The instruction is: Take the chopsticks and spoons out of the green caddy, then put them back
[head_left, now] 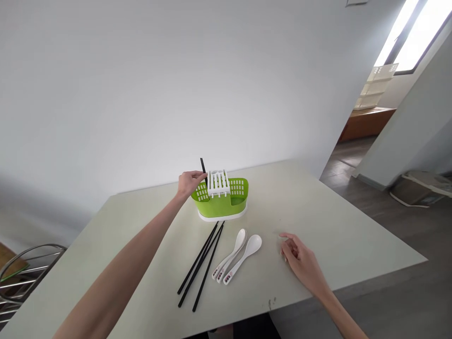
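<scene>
At the left end of a green utensil caddy (219, 207) with a white rack on top, my left hand (189, 181) pinches black chopsticks (202, 165). They stand nearly upright, their lower part down inside the caddy's left compartment. My right hand (301, 260) is empty over the right side of the table, its fingers loosely bent and the thumb apart. Closest to it lie several white soup spoons (253, 245) with printed handle ends. More black chopsticks (201, 263) lie loose in front of the caddy, left of the spoons, some of them crossing.
The pale table (151, 207) reaches back to a white wall (219, 94). A metal-framed chair (31, 268) stands off the left edge. Beyond the right edge are a grey floor and a greyish bin-like container (416, 190).
</scene>
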`<state>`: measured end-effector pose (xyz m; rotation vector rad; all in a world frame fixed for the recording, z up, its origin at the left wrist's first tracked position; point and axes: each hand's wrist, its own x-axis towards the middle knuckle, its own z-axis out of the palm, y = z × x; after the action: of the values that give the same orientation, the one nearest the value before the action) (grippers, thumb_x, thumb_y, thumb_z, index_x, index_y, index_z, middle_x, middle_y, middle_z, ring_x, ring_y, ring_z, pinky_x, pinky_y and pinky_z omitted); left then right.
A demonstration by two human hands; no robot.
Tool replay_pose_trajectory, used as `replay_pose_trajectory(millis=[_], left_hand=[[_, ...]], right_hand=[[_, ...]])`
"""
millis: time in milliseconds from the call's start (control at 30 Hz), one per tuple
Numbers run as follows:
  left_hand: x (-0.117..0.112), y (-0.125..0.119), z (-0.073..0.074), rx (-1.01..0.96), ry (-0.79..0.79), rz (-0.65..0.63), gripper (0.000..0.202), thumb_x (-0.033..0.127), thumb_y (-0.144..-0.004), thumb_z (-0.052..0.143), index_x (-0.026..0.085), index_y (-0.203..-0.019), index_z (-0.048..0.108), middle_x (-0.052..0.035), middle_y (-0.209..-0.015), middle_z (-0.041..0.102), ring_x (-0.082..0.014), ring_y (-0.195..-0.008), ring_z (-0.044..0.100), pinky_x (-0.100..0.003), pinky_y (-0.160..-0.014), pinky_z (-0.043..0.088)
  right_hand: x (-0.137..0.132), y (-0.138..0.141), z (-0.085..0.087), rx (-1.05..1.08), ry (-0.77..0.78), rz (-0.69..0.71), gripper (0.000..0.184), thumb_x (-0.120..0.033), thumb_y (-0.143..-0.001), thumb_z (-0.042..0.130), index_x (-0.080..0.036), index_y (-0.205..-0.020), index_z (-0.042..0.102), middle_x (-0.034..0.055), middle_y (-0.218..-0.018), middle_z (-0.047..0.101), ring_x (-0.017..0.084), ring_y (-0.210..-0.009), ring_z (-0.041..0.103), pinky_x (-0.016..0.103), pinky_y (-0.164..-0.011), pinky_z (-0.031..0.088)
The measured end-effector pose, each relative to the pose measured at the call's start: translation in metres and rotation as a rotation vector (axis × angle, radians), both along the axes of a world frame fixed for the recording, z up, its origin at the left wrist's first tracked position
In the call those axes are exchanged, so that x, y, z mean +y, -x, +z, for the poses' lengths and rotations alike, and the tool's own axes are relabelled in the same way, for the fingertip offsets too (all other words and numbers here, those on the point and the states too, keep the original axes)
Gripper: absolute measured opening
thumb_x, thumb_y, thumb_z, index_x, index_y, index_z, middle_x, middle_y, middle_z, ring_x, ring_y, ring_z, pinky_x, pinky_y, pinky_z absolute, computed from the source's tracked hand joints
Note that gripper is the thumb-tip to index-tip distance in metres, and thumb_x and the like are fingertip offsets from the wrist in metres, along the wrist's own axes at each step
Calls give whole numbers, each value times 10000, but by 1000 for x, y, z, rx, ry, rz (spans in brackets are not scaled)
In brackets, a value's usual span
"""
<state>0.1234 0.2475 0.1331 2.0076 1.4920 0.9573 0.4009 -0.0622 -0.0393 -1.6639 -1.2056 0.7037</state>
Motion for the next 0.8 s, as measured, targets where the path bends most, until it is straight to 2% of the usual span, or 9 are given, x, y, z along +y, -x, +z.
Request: replay_pose_trajectory(millis=[200,367,500,567,667,800], left_hand=[[8,0,-6,-18,50,-29,495,653,-767,800,213,-991,838,-98,-1140,824,-296,-1093,743,-381,-974,566],[4,6,-14,7,63,-84,571,628,-814,763,193,-1184,776,-121,-1195,804,-293,-1159,723,-368,-1001,548],[-4,25,-28,72,109,-116,573,590,-903,646,189,-1310,696,-139,-1340,745,-295,-1224,688,-376,-1012,536],[-9,36,-37,92,143,-123,504,536,-933,591,200,-1293,696,-129,-1375,727,-290,-1227,682,-377,-1007,533],[-16,44,-48,83,181,-117,416,441,-972,483,208,-1225,718,-107,-1313,754,-278,-1186,692,-381,-991,535],[-22,42,-53,48,196,-76,400,375,-1000,415,188,-1203,706,-119,-1283,757,-284,-1183,686,-388,-993,524]], right_hand=[[-1,0,-3,-12,3,-4,544,-674,-1013,454,-217,-1248,634,29,-763,675,217,-668,638,341,-651,495],[-1,2,1,4,7,-29,521,-665,-998,481,-216,-1200,653,17,-738,664,206,-639,616,331,-627,485],[-2,1,0,-2,8,-42,516,-651,-989,500,-211,-1209,652,19,-747,674,202,-660,622,327,-648,487],[-3,0,-1,-14,19,-46,517,-650,-987,499,-208,-1208,652,18,-741,673,203,-661,622,329,-653,484],[-4,-1,-2,-34,35,-47,509,-643,-987,500,-208,-1202,654,21,-741,676,204,-665,622,333,-662,482],[-6,-3,-3,-39,43,-40,489,-622,-992,503,-209,-1208,649,23,-756,685,203,-686,627,330,-677,483]])
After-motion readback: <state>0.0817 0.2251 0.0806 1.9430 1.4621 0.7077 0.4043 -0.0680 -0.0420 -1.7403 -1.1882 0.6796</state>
